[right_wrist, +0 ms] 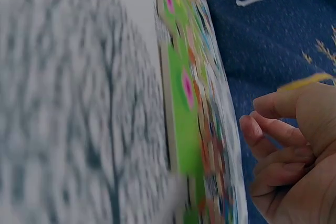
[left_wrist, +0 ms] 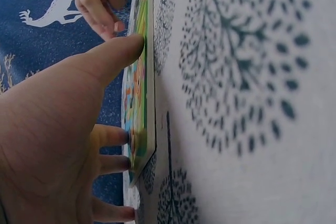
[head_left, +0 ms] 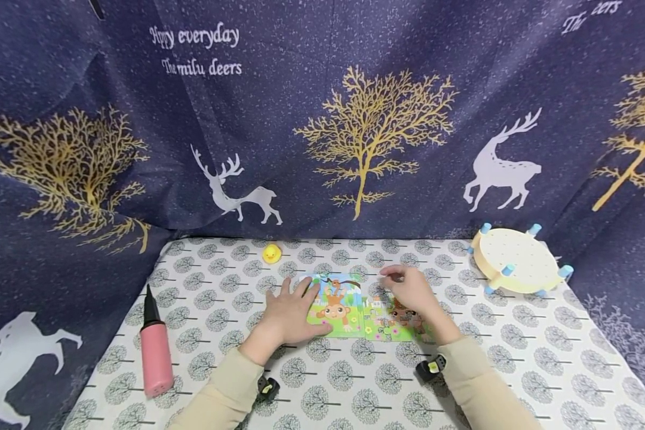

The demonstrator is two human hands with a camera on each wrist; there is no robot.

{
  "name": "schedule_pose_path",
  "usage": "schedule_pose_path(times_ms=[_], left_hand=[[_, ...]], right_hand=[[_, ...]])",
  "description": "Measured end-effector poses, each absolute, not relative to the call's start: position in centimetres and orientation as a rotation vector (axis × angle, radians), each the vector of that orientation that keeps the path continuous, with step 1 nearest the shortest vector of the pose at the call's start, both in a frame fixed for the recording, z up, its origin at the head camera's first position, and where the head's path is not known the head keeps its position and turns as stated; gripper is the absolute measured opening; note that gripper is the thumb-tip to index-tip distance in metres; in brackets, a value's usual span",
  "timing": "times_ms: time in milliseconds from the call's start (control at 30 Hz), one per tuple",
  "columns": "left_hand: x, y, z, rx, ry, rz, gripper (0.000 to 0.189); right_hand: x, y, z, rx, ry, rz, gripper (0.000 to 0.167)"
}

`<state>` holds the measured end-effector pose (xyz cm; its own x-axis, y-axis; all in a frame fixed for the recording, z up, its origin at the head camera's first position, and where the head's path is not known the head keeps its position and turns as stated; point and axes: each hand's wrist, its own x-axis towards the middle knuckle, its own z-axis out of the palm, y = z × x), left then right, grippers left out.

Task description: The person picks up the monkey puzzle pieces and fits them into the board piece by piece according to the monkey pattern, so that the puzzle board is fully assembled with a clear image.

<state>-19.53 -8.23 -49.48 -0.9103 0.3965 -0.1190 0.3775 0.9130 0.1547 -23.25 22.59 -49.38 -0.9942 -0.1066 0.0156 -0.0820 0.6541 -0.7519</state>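
Note:
A flat picture puzzle with a monkey hanging upside down (head_left: 335,312) lies on the table. My left hand (head_left: 290,315) rests spread on its left part; the left wrist view shows the thumb and fingertips touching the board. Beside it on the right lies a second picture (head_left: 378,329) with flowers and a brown animal face, partly hidden by my right hand (head_left: 412,292). The right hand hovers above this picture, fingers loosely curled. In the right wrist view, nothing shows between the thumb and fingers of the right hand (right_wrist: 294,145).
A yellow rubber duck (head_left: 271,254) sits behind the left hand. At the left lies a pink hand pump (head_left: 156,358) with a black nozzle. A cream round object with blue legs (head_left: 516,260) stands at the back right. A dark blue curtain (head_left: 322,209) hangs behind the table.

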Motion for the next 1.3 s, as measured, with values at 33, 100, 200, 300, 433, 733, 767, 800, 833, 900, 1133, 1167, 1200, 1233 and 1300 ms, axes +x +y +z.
schedule_pose_path(times_ms=[33,100,200,300,433,733,767,800,833,900,1133,1167,1200,1233,1300], left_hand=[[-19.5,-8.2,-49.5,0.597,2.929,0.189,0.104],[-19.6,-8.1,-49.5,0.602,2.934,0.181,0.103],[-19.6,-8.1,-49.6,0.609,2.94,0.176,0.102],[-19.6,-8.0,-49.7,0.632,2.946,0.17,0.101],[-19.7,-7.9,-49.6,0.684,2.935,0.161,0.099],[-19.9,-8.0,-49.8,0.736,2.925,0.141,0.098],[-19.9,-8.0,-49.8,0.736,2.926,0.146,0.097],[-19.9,-8.0,-49.8,0.733,2.922,0.137,0.097],[-19.8,-8.0,-49.9,0.733,2.92,0.135,0.097],[-19.8,-7.9,-49.9,0.733,2.918,0.136,0.096],[-19.7,-7.9,-49.8,0.737,2.922,0.153,0.095],[-19.7,-7.9,-49.7,0.738,2.921,0.159,0.095],[-19.7,-7.9,-49.7,0.738,2.92,0.16,0.095],[-19.7,-7.8,-49.6,0.738,2.917,0.16,0.095],[-19.6,-7.8,-49.5,0.741,2.919,0.17,0.094]], right_hand=[[-23.2,23.1,-49.4,-0.153,2.828,-1.281,0.026],[-23.2,23.9,-49.3,-0.112,2.823,-1.284,0.027],[-23.1,25.1,-49.1,-0.083,2.842,-1.267,0.028],[-23.0,26.3,-49.2,-0.06,2.88,-1.245,0.027],[-23.0,27.7,-49.6,-0.017,2.892,-1.235,0.028],[-22.9,29.8,-50.1,0.025,2.928,-1.176,0.029],[-22.9,30.0,-50.1,0.022,2.937,-1.17,0.03],[-22.8,30.1,-50.1,0.027,2.942,-1.167,0.03],[-22.8,30.3,-50.1,0.034,2.945,-1.161,0.03],[-22.8,30.6,-50.0,0.042,2.935,-1.153,0.034],[-23.0,30.3,-49.6,0.043,2.865,-1.062,0.065],[-23.1,30.2,-49.6,0.044,2.865,-1.038,0.068],[-23.1,30.0,-49.6,0.044,2.869,-1.015,0.07],[-23.1,29.9,-49.5,0.043,2.869,-0.997,0.071],[-23.2,29.7,-49.5,0.05,2.869,-0.972,0.073]])
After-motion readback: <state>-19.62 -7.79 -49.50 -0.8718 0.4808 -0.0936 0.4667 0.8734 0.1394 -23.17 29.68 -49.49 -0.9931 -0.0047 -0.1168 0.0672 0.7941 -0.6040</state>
